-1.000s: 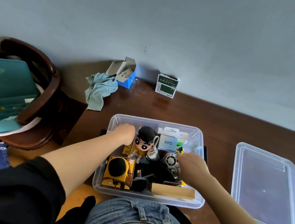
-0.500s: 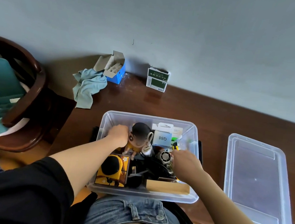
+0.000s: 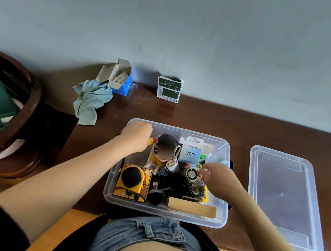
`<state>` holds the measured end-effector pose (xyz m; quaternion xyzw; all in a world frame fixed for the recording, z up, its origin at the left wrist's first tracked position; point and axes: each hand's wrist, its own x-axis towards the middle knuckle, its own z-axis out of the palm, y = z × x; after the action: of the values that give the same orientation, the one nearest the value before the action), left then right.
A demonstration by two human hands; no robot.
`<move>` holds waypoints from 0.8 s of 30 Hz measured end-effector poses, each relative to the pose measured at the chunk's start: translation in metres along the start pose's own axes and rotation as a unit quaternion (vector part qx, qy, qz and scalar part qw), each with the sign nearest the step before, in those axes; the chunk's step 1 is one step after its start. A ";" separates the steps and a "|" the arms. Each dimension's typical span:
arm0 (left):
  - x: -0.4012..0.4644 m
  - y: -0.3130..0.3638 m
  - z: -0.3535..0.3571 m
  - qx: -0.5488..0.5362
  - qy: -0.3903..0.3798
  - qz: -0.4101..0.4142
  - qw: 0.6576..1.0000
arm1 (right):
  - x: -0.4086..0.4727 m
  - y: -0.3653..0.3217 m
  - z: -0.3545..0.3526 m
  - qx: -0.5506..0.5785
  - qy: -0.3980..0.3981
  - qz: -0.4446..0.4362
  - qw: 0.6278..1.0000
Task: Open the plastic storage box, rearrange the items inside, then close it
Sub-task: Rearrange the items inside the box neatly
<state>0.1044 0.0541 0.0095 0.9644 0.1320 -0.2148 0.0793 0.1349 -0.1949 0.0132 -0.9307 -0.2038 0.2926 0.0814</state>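
1. The storage box (image 3: 221, 197) sits open on the desk (image 3: 203, 117), its lid (image 3: 282, 198) lying flat beside it to the right.
2. She's mid-rearranging: left hand (image 3: 137, 135) grips a small yellow, red-tipped item (image 3: 152, 141) at the far-left corner.
3. Right hand (image 3: 219, 179), fingers curled, picks among clutter; holding anything? Can't tell.
4. Next, I'd guess: settle that item, then fetch the lid.
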 end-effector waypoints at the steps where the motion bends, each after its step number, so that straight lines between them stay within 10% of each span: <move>1: -0.006 -0.005 -0.008 -0.021 0.011 -0.004 1.000 | -0.001 0.000 -0.005 0.029 0.020 0.001 0.999; 13: -0.066 0.030 -0.007 -0.486 0.007 0.094 0.869 | 0.001 -0.050 -0.014 0.399 0.043 -0.095 0.911; 24: -0.047 0.054 0.009 -0.212 0.145 0.084 0.963 | -0.003 0.016 -0.015 0.264 0.149 -0.004 0.953</move>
<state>0.0756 -0.0100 0.0273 0.9541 0.1026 -0.0323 0.2794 0.1467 -0.2112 0.0220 -0.9081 -0.1085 0.1935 0.3550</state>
